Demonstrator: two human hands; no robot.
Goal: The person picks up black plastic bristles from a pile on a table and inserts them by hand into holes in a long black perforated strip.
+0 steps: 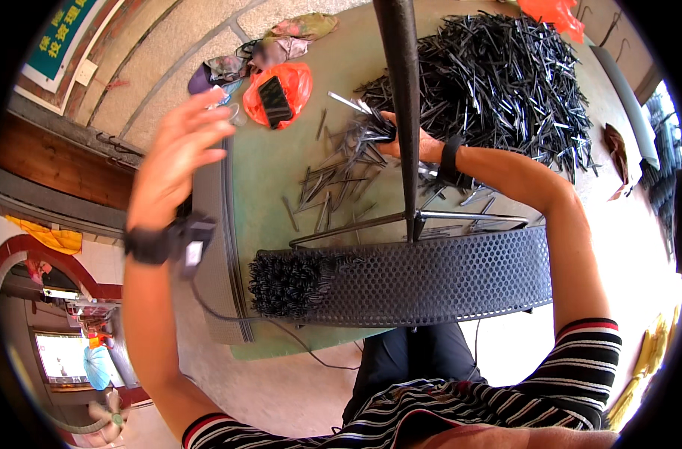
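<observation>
My left hand [180, 161] is raised at the left, a little blurred, its fingers apart and nothing in it. My right hand [429, 147] reaches past a dark upright pole [399, 82], which hides part of it. Its fingers close round a bunch of thin black strips [376, 126] above the green tabletop [274, 176]. More loose strips [330, 183] lie scattered below that hand. In front of my lap stands a curved black perforated panel [431, 277]. A dense cluster of short black pieces [285, 284] sticks out of its holes at the left end.
A large heap of black strips [498, 90] covers the far right of the table. A dark phone [274, 102] lies on a red plastic bag [302, 81] at the back left, beside crumpled cloths [285, 51]. From my left wrist device a cable [281, 326] runs beneath the panel.
</observation>
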